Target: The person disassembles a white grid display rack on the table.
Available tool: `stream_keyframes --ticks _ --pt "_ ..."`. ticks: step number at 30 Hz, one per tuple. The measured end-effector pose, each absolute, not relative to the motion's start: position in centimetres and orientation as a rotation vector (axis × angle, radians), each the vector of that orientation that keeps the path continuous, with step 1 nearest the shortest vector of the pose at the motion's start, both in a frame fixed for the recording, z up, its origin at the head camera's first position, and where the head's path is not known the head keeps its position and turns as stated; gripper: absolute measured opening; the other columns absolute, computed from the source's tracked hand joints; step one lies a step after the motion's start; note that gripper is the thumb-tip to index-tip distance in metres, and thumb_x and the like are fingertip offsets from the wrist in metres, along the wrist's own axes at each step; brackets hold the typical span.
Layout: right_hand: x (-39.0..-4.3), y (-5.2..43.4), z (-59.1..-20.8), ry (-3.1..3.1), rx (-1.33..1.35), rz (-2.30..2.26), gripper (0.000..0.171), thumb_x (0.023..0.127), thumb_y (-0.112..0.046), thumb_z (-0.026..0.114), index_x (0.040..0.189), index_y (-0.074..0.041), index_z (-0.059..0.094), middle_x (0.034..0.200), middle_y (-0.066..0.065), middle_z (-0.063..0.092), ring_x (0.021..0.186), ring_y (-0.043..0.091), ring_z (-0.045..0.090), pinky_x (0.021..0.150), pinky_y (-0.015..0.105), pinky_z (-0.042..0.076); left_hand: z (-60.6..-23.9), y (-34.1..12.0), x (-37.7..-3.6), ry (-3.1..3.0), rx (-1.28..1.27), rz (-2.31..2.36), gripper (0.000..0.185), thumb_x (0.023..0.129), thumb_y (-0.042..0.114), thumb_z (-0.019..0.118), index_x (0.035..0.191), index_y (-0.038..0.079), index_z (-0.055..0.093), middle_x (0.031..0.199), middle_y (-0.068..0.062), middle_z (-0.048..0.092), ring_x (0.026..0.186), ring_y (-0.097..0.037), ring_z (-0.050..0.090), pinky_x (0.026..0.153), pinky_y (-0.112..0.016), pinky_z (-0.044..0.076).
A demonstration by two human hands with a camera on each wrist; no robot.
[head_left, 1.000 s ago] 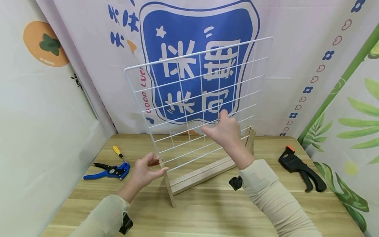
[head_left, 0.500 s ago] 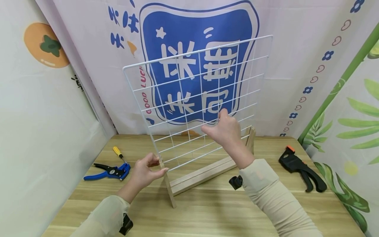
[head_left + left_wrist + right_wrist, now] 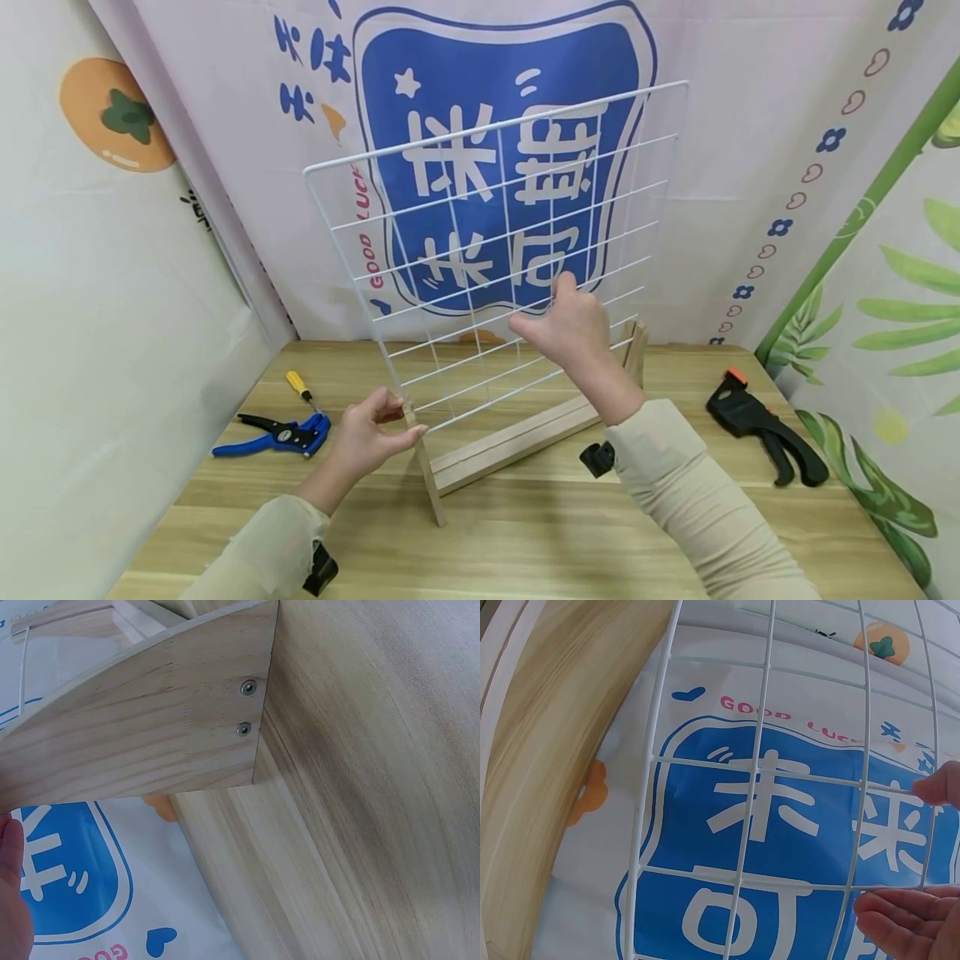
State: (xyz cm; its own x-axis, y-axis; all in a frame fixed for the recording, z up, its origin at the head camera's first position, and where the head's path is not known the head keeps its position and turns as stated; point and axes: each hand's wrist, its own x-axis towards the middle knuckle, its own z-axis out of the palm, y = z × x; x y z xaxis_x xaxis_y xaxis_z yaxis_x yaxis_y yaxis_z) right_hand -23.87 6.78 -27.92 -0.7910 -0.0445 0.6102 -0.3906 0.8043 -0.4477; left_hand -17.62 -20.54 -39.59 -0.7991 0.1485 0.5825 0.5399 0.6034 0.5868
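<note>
A white wire grid panel (image 3: 498, 126) stands tilted between the two side pieces of a wooden stand. The stand has a grooved base rail (image 3: 517, 446), a left side piece (image 3: 429, 483) and a right side piece (image 3: 637, 354). My left hand (image 3: 371, 429) pinches the upper end of the left side piece, at the grid's lower left. In the left wrist view, two screws (image 3: 248, 688) show in that side piece. My right hand (image 3: 573, 329) grips the grid's wires near its lower middle. Thumb and fingers (image 3: 900, 922) close about the wires in the right wrist view.
To the left lie a blue-and-black wire stripper (image 3: 288, 433) and a yellow-handled screwdriver (image 3: 298, 384). At right rests a black clamp-like tool (image 3: 765, 433) with an orange tip. A printed cloth (image 3: 225, 50) hangs behind the wooden table (image 3: 525, 542).
The grid's top edge has shifted slightly upward and left, while its lower edge stays between the side pieces. Both hands keep nearly the same places.
</note>
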Motion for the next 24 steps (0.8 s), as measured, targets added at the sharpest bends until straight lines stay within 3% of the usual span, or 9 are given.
stream_keyframes --ticks 24 --pt "-23.78 6.63 -27.21 -2.435 0.311 0.707 0.05 0.066 -0.044 0.069 0.085 -0.005 0.044 0.048 -0.004 0.029 0.036 0.01 0.026 0.032 0.02 0.016 -39.71 -20.54 -17.67 -2.34 -0.551 -1.093 0.036 0.059 0.005 0.083 0.073 0.004 0.05 0.08 -0.01 0.068 0.072 -0.024 0.068 0.066 -0.028 0.058"
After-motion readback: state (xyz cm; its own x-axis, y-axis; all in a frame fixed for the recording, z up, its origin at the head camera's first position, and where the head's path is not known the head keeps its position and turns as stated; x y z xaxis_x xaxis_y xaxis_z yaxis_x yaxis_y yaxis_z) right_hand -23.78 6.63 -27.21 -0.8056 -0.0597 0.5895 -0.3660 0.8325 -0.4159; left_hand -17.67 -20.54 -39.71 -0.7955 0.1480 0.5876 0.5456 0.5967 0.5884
